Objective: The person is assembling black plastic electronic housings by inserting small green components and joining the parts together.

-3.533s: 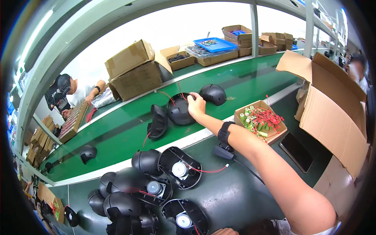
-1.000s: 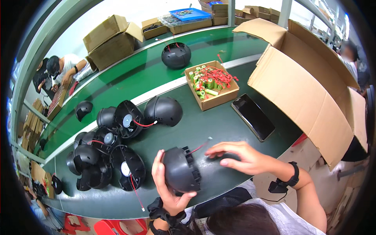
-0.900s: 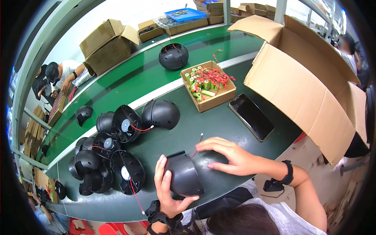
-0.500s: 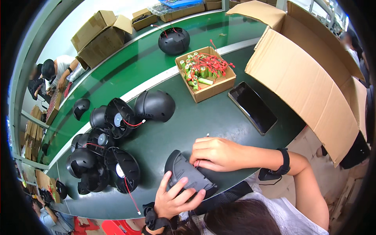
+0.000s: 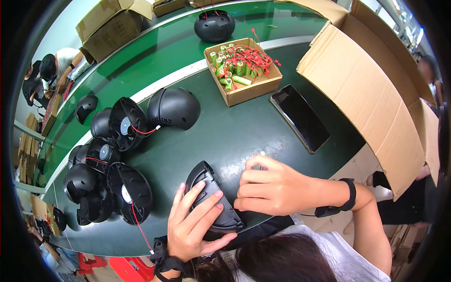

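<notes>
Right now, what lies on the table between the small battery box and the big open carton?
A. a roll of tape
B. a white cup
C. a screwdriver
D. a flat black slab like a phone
D: a flat black slab lies there, screen-like and glossy.

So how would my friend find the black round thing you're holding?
Look at the dark green table, at its near edge. The black dome shell lies tipped there under the left hand, right hand beside it. The other shells sit piled, untouched.

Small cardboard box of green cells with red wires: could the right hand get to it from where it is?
Probably yes: the right hand is empty, and only bare tabletop lies between it and the small cardboard box.
</notes>
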Demonstrator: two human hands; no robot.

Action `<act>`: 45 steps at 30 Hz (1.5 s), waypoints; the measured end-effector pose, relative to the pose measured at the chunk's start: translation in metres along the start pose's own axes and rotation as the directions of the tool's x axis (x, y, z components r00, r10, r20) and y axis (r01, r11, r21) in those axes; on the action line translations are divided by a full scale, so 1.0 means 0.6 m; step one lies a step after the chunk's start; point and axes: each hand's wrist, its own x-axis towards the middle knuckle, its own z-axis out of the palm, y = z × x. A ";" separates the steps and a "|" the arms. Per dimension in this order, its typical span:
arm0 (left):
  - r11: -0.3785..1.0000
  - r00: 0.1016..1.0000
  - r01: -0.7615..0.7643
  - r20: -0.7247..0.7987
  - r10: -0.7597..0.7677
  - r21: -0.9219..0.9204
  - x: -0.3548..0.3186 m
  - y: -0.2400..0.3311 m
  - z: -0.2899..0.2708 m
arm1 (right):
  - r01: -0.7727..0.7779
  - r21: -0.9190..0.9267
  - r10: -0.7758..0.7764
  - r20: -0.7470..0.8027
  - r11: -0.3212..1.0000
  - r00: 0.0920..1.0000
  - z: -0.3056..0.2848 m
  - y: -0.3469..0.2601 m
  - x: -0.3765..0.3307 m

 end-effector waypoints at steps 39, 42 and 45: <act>0.965 0.965 -0.086 -0.261 0.019 -0.249 0.011 -0.005 0.057 | -0.496 -0.732 0.683 -0.058 0.467 0.728 -0.066 0.305 0.105; 0.961 0.965 -0.071 -0.263 -0.001 -0.266 0.008 -0.007 0.057 | -0.551 -0.704 0.746 -0.046 0.447 0.664 -0.081 0.293 0.109; 0.958 0.954 -0.066 -0.298 -0.021 -0.280 0.003 -0.013 0.058 | -0.580 -0.698 0.766 -0.071 0.419 0.638 -0.121 0.223 0.123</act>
